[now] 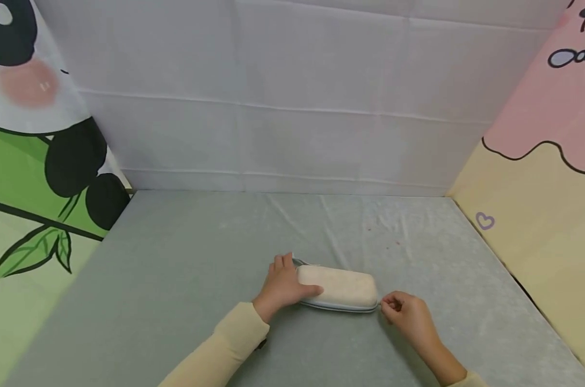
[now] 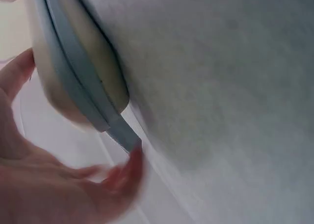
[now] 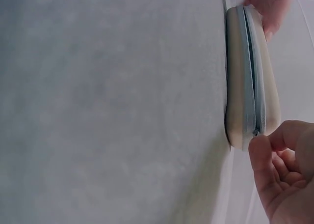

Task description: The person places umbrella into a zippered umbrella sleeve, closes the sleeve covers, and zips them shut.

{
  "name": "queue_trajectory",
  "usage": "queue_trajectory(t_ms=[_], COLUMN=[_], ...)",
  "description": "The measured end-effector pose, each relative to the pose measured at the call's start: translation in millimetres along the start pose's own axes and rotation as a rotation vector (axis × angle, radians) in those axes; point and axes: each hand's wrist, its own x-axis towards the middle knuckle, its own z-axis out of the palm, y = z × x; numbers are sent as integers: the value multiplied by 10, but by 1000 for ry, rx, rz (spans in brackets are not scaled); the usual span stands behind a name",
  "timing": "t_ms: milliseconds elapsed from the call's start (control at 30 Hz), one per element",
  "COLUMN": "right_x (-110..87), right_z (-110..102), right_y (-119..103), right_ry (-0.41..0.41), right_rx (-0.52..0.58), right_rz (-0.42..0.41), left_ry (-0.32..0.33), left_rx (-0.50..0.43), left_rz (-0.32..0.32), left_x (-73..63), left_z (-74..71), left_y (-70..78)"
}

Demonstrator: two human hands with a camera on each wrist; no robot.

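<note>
A cream zippered case (image 1: 338, 285), oblong with rounded ends, lies on the grey cloth. Grey-blue zipper tape (image 3: 250, 76) runs around its side, with a narrow dark gap between its halves in the right wrist view. My left hand (image 1: 284, 285) holds the case's left end, thumb across the top and fingers behind. At that end a grey fabric tab (image 2: 122, 132) sticks out, touching a blurred fingertip. My right hand (image 1: 410, 317) pinches the zipper pull at the right end; its fingers mostly hide the pull, and the small metal slider (image 3: 255, 132) shows beside them.
Grey cloth (image 1: 176, 258) covers the table. A white sheet (image 1: 297, 107) hangs behind it. Printed cloths stand at both sides, a green one (image 1: 12, 161) with a cartoon face at left and a pink and yellow one (image 1: 539, 188) at right.
</note>
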Motion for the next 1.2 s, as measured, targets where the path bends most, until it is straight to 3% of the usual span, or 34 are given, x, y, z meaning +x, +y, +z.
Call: queue_trajectory(t_ms=[100,167,200,267,367,467,667,900,1200], right_x=[1,4,5,4,-2,-3,-6,-28,-79], right_z=[-2,-5,-7,-11,-18,-21,-42,-56,4], right_y=[1,1,1,-1,-3,0,20,44,74], right_ry=[-19,-32,-36,-52,-75,-83,-84,-95,-39], right_rx=[1,2,2,3,-1,-13,-20,-54,-43], right_rz=[24,41,49,60,67,64,49,-24,-123], left_ry=[-8,-54,-86,-166,-249,-278,-248,-218,-216], left_rx=[189,277,296,295,274,248,240,289,349], left_rz=[249,403,457,502,501,489,499,483,466], left_x=[65,118,140,172,200,208,229,224,197], left_z=[19,26,27,30,17,-3,-33,-35,-52], left_y=[-47,-83,-94,-119,-130,-121,-78,-37,41])
